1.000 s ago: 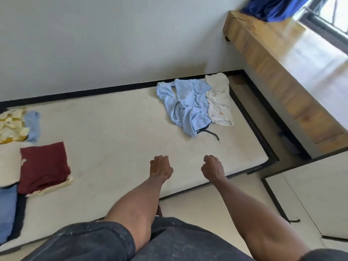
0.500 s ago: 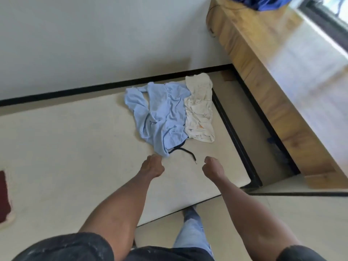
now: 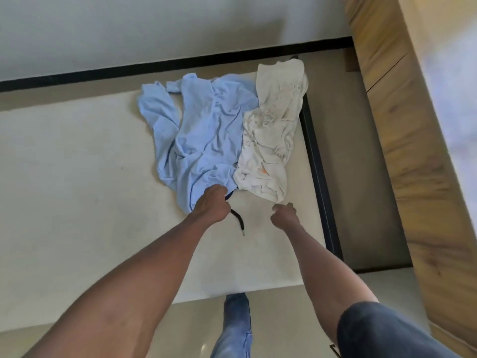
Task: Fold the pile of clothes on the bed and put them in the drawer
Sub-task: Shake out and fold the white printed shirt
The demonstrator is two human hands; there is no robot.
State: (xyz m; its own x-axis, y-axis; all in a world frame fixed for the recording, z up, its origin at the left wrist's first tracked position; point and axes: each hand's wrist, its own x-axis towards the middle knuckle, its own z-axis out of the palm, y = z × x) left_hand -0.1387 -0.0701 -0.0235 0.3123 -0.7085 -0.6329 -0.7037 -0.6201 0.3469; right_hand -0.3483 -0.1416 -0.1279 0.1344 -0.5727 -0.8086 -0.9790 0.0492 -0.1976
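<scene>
A crumpled light blue garment [image 3: 206, 135] lies on the bed [image 3: 77, 177] near its far right corner. A black drawstring [image 3: 238, 223] trails from its near edge. A wrinkled white garment [image 3: 271, 135] with orange marks lies against its right side. My left hand [image 3: 211, 205] sits on the blue garment's near hem with fingers curled into the cloth. My right hand [image 3: 284, 214] hovers just short of the white garment's near edge, fingers curled, holding nothing.
A black bed frame [image 3: 318, 182] runs along the right and far edges. A wooden cabinet [image 3: 413, 151] stands to the right beyond a narrow floor gap. My leg in blue jeans [image 3: 235, 326] stands on the tiled floor at the bed's near edge.
I have stepped right and closer, so the two garments now fill the middle of the view. Both hands moved forward; the left one reached the blue garment's hem. The folded stacks have left the view.
</scene>
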